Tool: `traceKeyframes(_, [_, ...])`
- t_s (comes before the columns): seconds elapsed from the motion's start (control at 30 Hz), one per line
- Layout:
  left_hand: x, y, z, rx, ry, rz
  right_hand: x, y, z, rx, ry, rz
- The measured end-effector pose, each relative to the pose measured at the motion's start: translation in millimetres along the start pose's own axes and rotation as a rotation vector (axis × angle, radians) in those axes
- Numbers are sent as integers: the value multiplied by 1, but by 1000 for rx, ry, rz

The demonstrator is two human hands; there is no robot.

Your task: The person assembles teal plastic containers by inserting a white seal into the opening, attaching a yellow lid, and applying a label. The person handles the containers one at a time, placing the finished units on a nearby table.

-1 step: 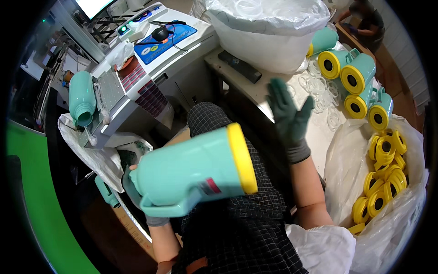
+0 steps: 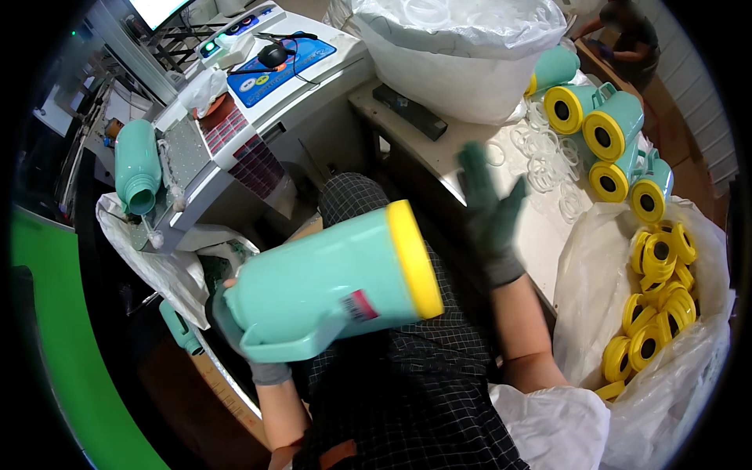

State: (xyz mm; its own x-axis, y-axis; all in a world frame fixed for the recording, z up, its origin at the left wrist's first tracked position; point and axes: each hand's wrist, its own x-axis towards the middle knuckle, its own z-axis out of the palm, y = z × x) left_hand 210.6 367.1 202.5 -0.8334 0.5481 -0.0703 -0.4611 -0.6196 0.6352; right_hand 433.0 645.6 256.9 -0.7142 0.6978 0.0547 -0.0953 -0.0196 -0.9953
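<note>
A mint-green jug (image 2: 329,274) with a side handle and a yellow base ring lies sideways above my lap, its yellow end to the right. My left hand (image 2: 225,317), in a grey-green glove, grips its neck end; most of the fingers are hidden behind the jug. Apart from the jug, my right hand (image 2: 492,207) is raised in a matching glove, fingers stretched and thumb spread, holding nothing. It hovers near the edge of the pale bench (image 2: 540,235), beside loose clear rings (image 2: 540,174).
Yellow ring caps (image 2: 662,305) fill a clear plastic bag at right. Several finished-looking green jugs (image 2: 607,137) are stacked behind it. A big white sack (image 2: 454,70) stands at the back. At left, another green jug body (image 2: 137,164) rests by a machine (image 2: 188,153). A person works far right.
My right hand has shifted slightly down and left. The jug in my left hand has moved a little and tilted slightly, its yellow end rising.
</note>
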Motion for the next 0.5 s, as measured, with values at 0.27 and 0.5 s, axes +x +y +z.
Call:
traceKeyframes(0.27, [17, 18, -1, -114, -228, -83, -8, 32, 0, 387, 109, -100])
traceKeyframes(0.5, [25, -4, 2, -69, -261, 30, -28, 26, 37, 504, -49, -110])
